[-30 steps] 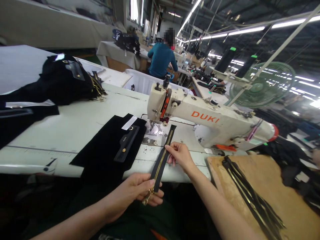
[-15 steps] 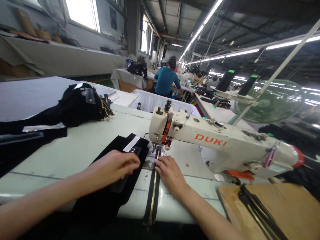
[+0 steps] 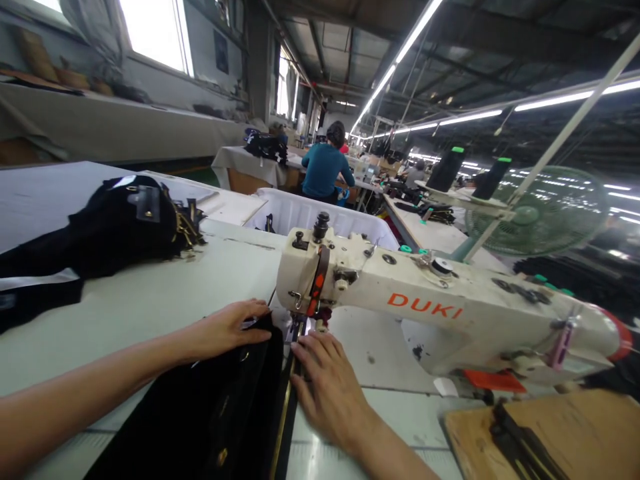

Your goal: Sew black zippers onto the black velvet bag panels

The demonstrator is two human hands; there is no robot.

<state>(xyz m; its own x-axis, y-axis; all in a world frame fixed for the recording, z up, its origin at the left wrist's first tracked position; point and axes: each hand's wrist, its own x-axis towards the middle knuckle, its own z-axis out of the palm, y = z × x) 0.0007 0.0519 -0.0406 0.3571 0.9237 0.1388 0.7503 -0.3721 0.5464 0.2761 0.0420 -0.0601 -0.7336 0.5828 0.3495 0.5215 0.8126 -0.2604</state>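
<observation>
My left hand (image 3: 227, 331) is closed on the far edge of a black fabric piece (image 3: 200, 407), left of the needle area. A gold ring and a small gold fitting show on the dark cloth. Beside it runs a black zipper (image 3: 283, 427) with gold teeth, its far end under the presser foot of the sewing machine (image 3: 370, 287). My right hand (image 3: 327, 387) lies over the zipper near the foot, fingers stretched out, thumb apart from them. The fabric's right edge is close alongside the zipper; whether they overlap at the foot is hidden.
A heap of black pieces (image 3: 130, 220) with gold zipper ends lies at left. More zippers (image 3: 525, 443) rest on a wooden board (image 3: 470, 427) at right. Behind the machine are a white bin (image 3: 345, 217), thread cones (image 3: 445, 170), a green fan (image 3: 530, 210) and a seated person (image 3: 327, 167).
My left hand has taken hold of the fabric piece and brought it right, against the zipper. My right hand has spread over the zipper. The view has shifted slightly.
</observation>
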